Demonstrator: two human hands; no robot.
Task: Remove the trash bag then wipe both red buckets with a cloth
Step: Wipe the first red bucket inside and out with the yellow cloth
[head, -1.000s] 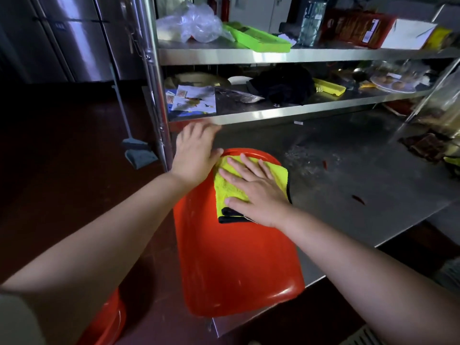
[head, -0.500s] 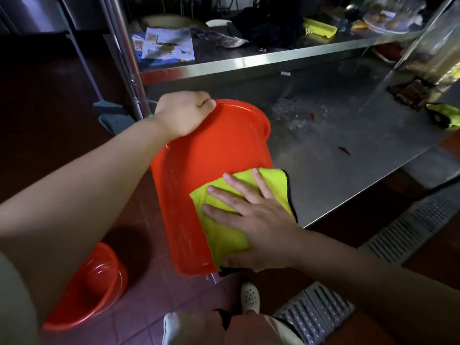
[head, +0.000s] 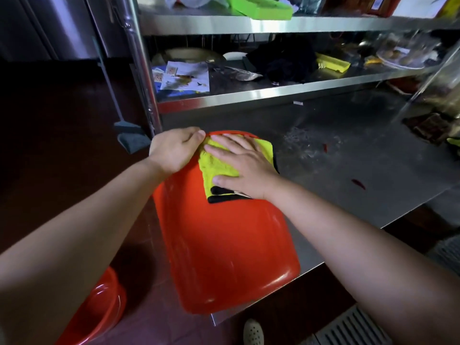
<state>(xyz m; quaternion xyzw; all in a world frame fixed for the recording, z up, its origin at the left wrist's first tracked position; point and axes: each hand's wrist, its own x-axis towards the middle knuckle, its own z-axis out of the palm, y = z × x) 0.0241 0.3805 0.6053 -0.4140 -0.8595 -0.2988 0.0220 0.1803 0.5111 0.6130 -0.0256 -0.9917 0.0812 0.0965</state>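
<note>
A red bucket lies on its side across the corner of the steel table, its base toward me. My left hand grips the bucket's far rim at the left. A yellow cloth with a black edge lies on the upper part of the bucket's wall, near that rim. My right hand presses flat on the cloth with fingers spread. A second red bucket stands on the floor at the lower left, partly hidden by my left arm.
Steel shelves rise behind the table, loaded with papers, a green tray and dark cloth. A broom and dustpan lean at the left. Crumbs and red bits lie on the table. A floor drain grate is at lower right.
My right hand has slid the cloth from the near part of the bucket up to its far rim. The view tilted back up toward the shelves.
</note>
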